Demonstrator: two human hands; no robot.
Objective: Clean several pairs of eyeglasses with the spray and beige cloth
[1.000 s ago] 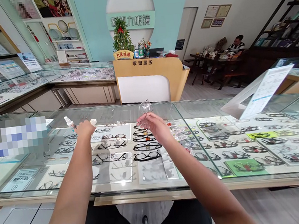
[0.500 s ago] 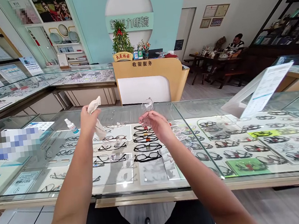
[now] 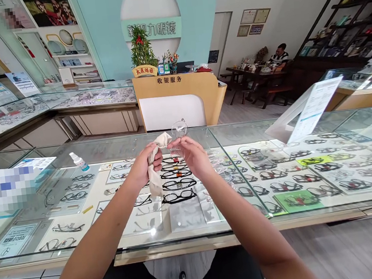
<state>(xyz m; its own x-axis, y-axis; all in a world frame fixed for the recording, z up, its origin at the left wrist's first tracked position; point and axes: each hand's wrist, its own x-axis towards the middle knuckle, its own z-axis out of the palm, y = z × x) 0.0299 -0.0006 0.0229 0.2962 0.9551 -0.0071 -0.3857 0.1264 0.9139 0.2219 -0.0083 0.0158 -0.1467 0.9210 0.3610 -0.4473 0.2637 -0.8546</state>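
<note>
Thin-rimmed eyeglasses (image 3: pixel 179 127), centre of frame, are pinched in the fingers of the right hand (image 3: pixel 195 155), 1 lens above the other. The left hand (image 3: pixel 144 163), just beside, is closed around a pale cloth (image 3: pixel 156 181); whether cloth and eyeglasses touch cannot be told. Both hands are above the glass counter (image 3: pixel 187 243), its far edge just beyond them, its near edge crossing the lower frame. A spray bottle (image 3: pixel 79 162), left, and a tilted sign stand (image 3: pixel 315 109), right, lie well apart from them. Upper centre, the cash desk (image 3: pixel 180 88) reads 收银服务; the plaque (image 3: pixel 145 71), 大展鸿图.
</note>
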